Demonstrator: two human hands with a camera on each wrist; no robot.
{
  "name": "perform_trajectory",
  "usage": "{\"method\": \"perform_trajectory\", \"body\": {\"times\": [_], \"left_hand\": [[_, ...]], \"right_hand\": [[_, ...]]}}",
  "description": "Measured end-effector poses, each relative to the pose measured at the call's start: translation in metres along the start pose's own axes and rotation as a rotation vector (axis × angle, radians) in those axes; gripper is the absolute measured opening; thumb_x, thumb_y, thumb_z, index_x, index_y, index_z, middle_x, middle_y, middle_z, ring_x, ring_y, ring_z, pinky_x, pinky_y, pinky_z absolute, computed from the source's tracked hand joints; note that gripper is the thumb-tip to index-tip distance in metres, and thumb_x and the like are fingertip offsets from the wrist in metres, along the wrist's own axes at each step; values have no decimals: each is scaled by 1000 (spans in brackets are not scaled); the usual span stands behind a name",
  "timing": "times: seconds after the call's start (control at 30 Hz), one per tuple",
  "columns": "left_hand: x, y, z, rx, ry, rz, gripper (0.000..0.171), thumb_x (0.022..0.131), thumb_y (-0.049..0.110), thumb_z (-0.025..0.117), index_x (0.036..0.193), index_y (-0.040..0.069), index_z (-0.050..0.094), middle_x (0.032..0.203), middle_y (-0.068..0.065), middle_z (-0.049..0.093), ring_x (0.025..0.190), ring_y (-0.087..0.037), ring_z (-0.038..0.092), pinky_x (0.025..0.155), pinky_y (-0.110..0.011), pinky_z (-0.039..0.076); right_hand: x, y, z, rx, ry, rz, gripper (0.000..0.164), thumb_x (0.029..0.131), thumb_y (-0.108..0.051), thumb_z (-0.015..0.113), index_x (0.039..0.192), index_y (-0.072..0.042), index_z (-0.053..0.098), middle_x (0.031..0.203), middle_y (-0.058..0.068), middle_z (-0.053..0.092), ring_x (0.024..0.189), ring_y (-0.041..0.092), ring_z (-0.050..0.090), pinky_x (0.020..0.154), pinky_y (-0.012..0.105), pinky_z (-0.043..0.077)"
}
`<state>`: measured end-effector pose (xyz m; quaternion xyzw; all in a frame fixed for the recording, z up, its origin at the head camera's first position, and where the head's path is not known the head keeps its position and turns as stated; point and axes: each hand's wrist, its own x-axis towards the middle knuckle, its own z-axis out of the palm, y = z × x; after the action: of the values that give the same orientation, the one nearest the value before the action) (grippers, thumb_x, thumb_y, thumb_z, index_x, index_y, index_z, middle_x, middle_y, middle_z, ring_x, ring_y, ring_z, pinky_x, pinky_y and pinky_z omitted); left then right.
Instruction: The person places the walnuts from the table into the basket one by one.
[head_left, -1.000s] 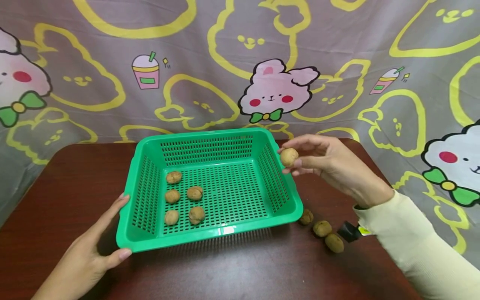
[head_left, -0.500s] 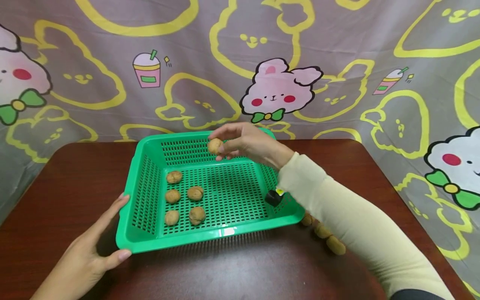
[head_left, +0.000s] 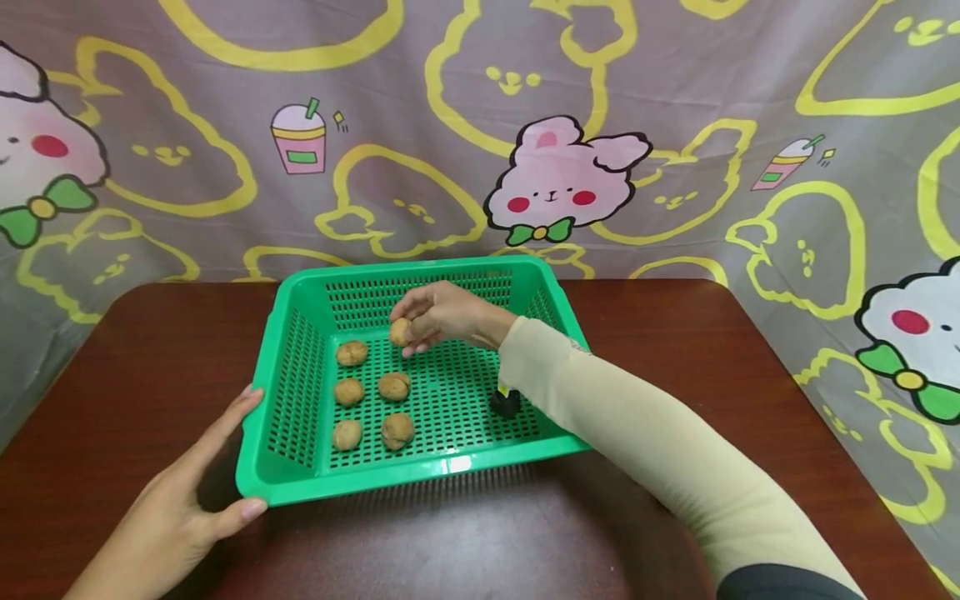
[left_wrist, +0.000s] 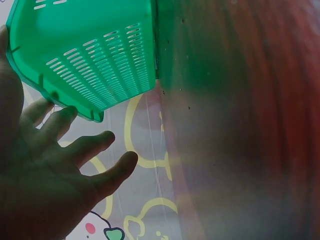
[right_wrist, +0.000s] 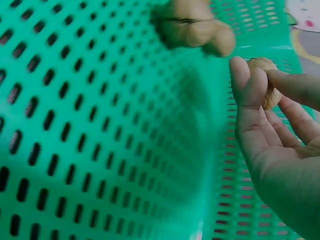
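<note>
A green plastic basket (head_left: 360, 480) with slotted walls sits on the dark table. On its left floor lie several walnuts in two columns, among them a walnut (head_left: 397, 431) near the front and a walnut (head_left: 352, 353) at the back. My right hand (head_left: 450, 313) reaches inside and pinches another walnut (right_wrist: 272, 95) between thumb and fingers, above the floor, behind the right column. My left hand (head_left: 176, 500) touches the basket's left rim near the front corner, fingers spread and fairly straight; in the left wrist view several fingers (left_wrist: 95, 147) stand off the wall.
The reddish-brown table (head_left: 660, 333) extends on both sides of the basket. A cartoon-printed cloth (head_left: 420, 100) hangs behind it. A small black object (head_left: 505, 403) hangs under the right wrist. My right sleeve (head_left: 645, 425) crosses the basket's right front corner and hides the table beneath.
My right hand has carried the walnut leftward from the basket's right rim, then down inside. The sleeve now covers the walnuts on the table at right. My left hand stays put.
</note>
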<state>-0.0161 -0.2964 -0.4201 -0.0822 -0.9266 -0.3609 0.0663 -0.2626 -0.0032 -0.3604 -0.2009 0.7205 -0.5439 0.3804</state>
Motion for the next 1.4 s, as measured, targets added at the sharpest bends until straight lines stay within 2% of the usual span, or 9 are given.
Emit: {"method": "perform_trajectory", "body": {"times": [0.4, 0.73, 0.87, 0.97, 1.1, 1.17, 1.27, 1.33, 1.4], "left_hand": [[-6, -5, -1, 39, 7, -15, 114, 78, 18, 91, 168, 31, 23, 173, 25, 18, 135, 28, 19, 98, -22, 30], [-5, -3, -2, 46, 7, -12, 114, 78, 18, 91, 168, 31, 23, 173, 24, 18, 135, 28, 19, 92, -12, 25], [-5, -2, -2, 37, -5, -29, 114, 79, 17, 90, 169, 32, 22, 173, 24, 16, 135, 29, 17, 105, -31, 31], [-4, -2, -1, 26, -20, -52, 114, 80, 17, 90, 169, 34, 20, 172, 27, 14, 133, 30, 16, 98, -57, 35], [-2, -1, -2, 10, -29, -56, 113, 82, 19, 89, 169, 35, 19, 171, 30, 14, 131, 30, 16, 91, -68, 37], [0, 0, -2, 11, -24, -47, 112, 82, 20, 89, 169, 35, 19, 171, 29, 15, 132, 30, 17, 97, -62, 38], [1, 0, -1, 6, -13, -19, 111, 82, 18, 89, 168, 33, 21, 172, 26, 16, 135, 29, 16, 115, -33, 31], [1, 1, 0, 2, -7, -3, 111, 82, 17, 89, 168, 33, 22, 173, 25, 17, 137, 28, 16, 109, -7, 19], [1, 1, -1, -3, -1, 9, 111, 81, 16, 89, 168, 32, 23, 173, 24, 18, 138, 28, 16, 99, 3, 12]], "right_hand": [[19, 12, 17, -48, 3, 41, 35, 99, 8, 60, 134, 7, 61, 101, 10, 65, 80, 23, 73, 77, 36, 61], [23, 14, 19, -102, 25, 44, 33, 97, 5, 64, 130, 2, 65, 107, 11, 68, 80, 23, 75, 73, 34, 61], [22, 14, 18, -114, 27, 30, 33, 98, 5, 63, 131, 2, 66, 106, 11, 69, 81, 23, 75, 73, 34, 61], [20, 13, 16, -125, 32, 28, 34, 98, 4, 62, 132, 1, 66, 111, 14, 70, 83, 25, 75, 75, 35, 61], [17, 11, 14, -134, 58, 39, 37, 99, 5, 61, 135, -1, 66, 128, 15, 67, 84, 30, 76, 79, 39, 63], [14, 8, 12, -139, 73, 46, 39, 99, 5, 62, 136, -2, 65, 135, 14, 65, 83, 31, 75, 83, 42, 63], [7, 0, 8, -162, 100, 44, 40, 99, 5, 61, 138, -2, 64, 137, 15, 65, 83, 30, 76, 89, 46, 62], [-2, -9, 3, -174, 115, 34, 40, 100, 4, 60, 139, -2, 64, 138, 16, 65, 86, 30, 76, 94, 49, 60], [-14, -19, -3, -180, 126, 9, 40, 100, 3, 60, 139, -2, 64, 139, 17, 65, 91, 32, 77, 98, 53, 57]]}}
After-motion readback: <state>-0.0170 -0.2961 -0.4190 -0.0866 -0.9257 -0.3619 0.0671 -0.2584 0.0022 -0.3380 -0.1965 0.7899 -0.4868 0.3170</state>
